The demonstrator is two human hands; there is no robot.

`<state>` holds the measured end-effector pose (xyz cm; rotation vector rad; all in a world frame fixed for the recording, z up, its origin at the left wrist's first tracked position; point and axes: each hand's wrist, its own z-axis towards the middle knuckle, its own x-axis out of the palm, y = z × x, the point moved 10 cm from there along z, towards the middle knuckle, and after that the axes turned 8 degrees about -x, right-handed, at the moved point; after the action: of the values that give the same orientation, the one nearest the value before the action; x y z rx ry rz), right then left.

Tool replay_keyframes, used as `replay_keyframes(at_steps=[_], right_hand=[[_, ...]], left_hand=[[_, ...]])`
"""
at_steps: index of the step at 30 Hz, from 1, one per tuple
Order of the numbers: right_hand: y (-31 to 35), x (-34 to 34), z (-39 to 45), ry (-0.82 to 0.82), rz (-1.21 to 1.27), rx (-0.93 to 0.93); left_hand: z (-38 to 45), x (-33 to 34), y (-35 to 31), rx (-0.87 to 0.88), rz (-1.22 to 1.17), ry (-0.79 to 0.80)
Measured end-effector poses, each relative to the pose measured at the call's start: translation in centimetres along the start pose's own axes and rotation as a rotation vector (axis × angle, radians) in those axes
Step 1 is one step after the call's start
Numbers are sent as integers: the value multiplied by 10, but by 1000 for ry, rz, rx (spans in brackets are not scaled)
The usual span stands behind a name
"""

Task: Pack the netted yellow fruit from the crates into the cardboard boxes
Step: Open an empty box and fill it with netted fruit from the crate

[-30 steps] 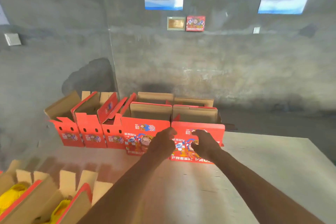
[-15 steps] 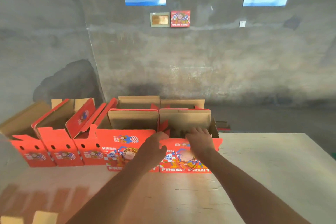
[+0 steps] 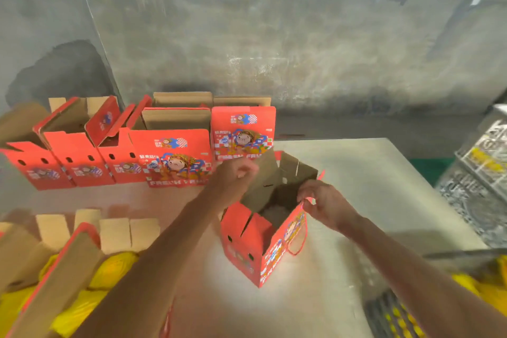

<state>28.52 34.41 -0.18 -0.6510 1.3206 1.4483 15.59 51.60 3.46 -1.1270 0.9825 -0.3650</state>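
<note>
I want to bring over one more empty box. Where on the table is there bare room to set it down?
Bare tabletop lies right of the open red box, which the right hand pinches, up to the wire crates. A narrower strip runs between the back row of boxes and the filled boxes near left. Both those sides are crowded.

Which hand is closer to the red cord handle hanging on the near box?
Right. The right hand pinches the near box at its top edge, just above the red cord handle; the left hand is at the box's far left flap.
</note>
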Motion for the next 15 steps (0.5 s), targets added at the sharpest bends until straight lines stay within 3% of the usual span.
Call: replay_keyframes(at_steps=[4, 9, 12, 15], right_hand=[[16, -4, -94, -75, 117, 14], [29, -5, -196, -79, 188, 82], [42, -11, -244, -103, 236, 66], [53, -20, -273, -190, 258, 65]], left_hand=[[-62, 105, 9, -176, 188, 279], [-176, 212, 23, -286, 635, 773], [-230, 231, 27, -399, 816, 881], [-276, 245, 17, -496, 745, 966]])
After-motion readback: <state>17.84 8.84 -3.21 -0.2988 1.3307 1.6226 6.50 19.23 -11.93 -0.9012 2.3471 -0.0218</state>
